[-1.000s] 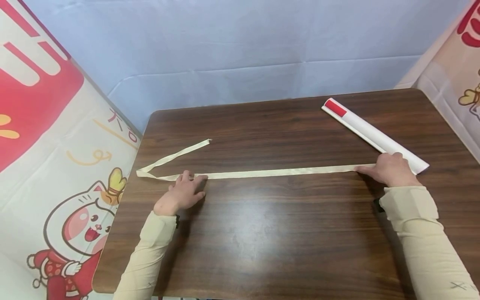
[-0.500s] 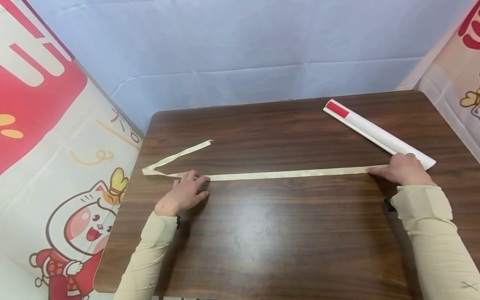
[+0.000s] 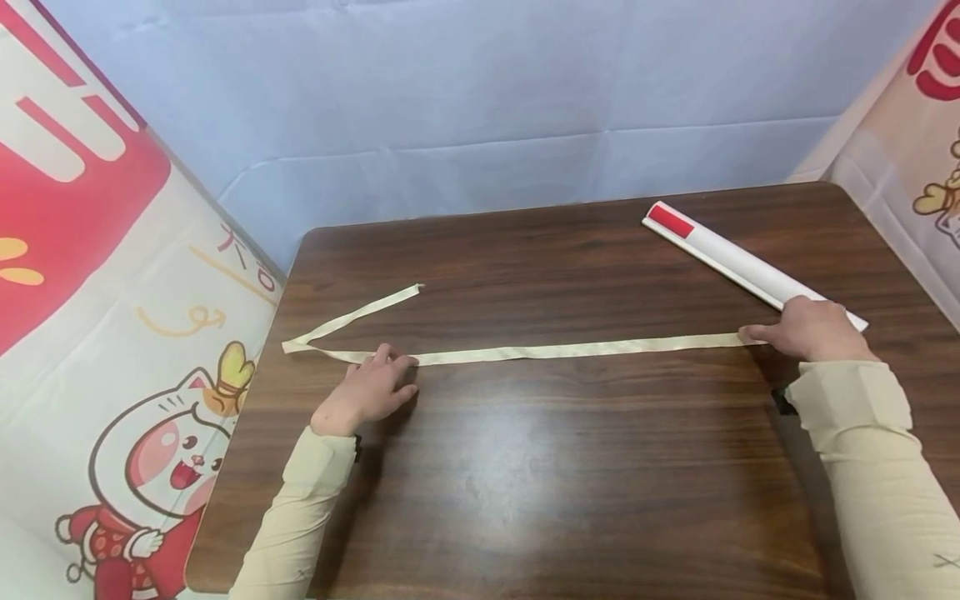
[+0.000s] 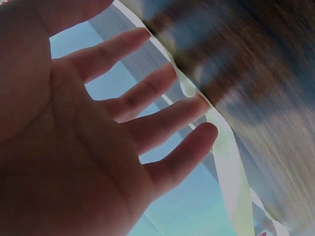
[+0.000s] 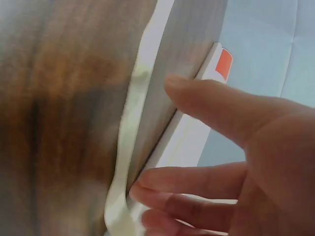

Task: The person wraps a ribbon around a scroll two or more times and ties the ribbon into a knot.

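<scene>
A long cream ribbon (image 3: 585, 349) lies across the brown table, folding back on itself at the left in a narrow V. My left hand (image 3: 371, 387) rests on it near that fold, and the left wrist view has straight, spread fingers with fingertips right at the ribbon's edge (image 4: 229, 162). At the ribbon's right end is my right hand (image 3: 817, 329). Its thumb (image 5: 184, 93) stretches out apart from loosely bent fingers, with the ribbon passing beside them in the right wrist view. This hand overlaps the lower end of a white roll with a red patch (image 3: 750, 260).
The dark wood table (image 3: 525, 467) has rounded corners, and its far edge meets a pale blue cloth backdrop (image 3: 480, 92). Printed cartoon panels stand at both sides, the left one (image 3: 172, 450) close along the table edge. Cream sleeves cover both forearms.
My right hand has moved a little to the right along the ribbon, its thumb now raised slightly. A slight ripple shows mid-ribbon. My left hand has stayed almost in place.
</scene>
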The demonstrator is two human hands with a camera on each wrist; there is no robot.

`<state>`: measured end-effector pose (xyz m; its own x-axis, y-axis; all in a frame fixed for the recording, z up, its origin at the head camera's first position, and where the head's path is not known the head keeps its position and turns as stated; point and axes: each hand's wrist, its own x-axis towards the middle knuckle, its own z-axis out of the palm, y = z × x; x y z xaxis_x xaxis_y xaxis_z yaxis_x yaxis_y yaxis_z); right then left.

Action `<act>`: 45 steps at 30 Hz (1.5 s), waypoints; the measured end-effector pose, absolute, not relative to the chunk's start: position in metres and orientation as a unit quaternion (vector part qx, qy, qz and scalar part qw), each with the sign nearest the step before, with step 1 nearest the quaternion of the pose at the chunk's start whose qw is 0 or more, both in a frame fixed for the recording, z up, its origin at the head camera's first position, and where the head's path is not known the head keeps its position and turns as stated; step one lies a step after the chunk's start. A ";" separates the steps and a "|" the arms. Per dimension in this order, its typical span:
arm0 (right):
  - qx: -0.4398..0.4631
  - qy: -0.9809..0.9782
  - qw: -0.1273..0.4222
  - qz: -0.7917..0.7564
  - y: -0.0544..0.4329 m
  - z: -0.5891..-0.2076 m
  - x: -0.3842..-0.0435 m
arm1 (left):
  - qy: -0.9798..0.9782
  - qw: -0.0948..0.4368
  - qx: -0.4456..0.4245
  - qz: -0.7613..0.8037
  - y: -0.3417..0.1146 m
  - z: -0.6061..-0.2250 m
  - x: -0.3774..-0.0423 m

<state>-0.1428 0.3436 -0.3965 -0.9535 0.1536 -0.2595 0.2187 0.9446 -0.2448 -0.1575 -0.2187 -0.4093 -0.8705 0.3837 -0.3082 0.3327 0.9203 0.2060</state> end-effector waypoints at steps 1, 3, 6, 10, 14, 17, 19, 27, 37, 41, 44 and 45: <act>0.101 0.979 0.111 -0.138 0.344 -0.395 -0.144 | 0.964 0.175 0.184 0.075 -0.219 -0.409 -0.157; 0.109 0.979 0.093 -0.142 0.345 -0.393 -0.146 | 0.965 0.176 0.181 0.078 -0.220 -0.409 -0.156; 0.120 0.980 0.056 -0.146 0.348 -0.392 -0.150 | 0.965 0.176 0.175 0.081 -0.220 -0.409 -0.155; 0.126 0.981 0.014 -0.147 0.354 -0.395 -0.153 | 0.967 0.169 0.173 0.079 -0.221 -0.408 -0.154; 0.137 0.981 0.004 -0.139 0.363 -0.400 -0.156 | 0.967 0.164 0.177 0.078 -0.222 -0.408 -0.153; 0.140 0.980 0.022 -0.138 0.369 -0.405 -0.157 | 0.967 0.167 0.179 0.078 -0.222 -0.409 -0.153; 0.138 0.980 0.038 -0.140 0.373 -0.407 -0.159 | 0.966 0.169 0.179 0.078 -0.222 -0.410 -0.153; 0.110 0.981 0.070 -0.143 0.376 -0.411 -0.171 | 0.965 0.167 0.183 0.080 -0.223 -0.412 -0.153; 0.097 0.980 0.089 -0.151 0.374 -0.410 -0.177 | 0.965 0.165 0.189 0.074 -0.221 -0.413 -0.154; 0.092 0.981 0.089 -0.147 0.375 -0.411 -0.181 | 0.965 0.169 0.185 0.071 -0.221 -0.413 -0.153; 0.083 0.983 0.087 -0.139 0.377 -0.411 -0.184 | 0.966 0.174 0.180 0.071 -0.221 -0.411 -0.152; 0.078 0.984 0.087 -0.137 0.378 -0.412 -0.185 | 0.966 0.174 0.180 0.070 -0.221 -0.411 -0.152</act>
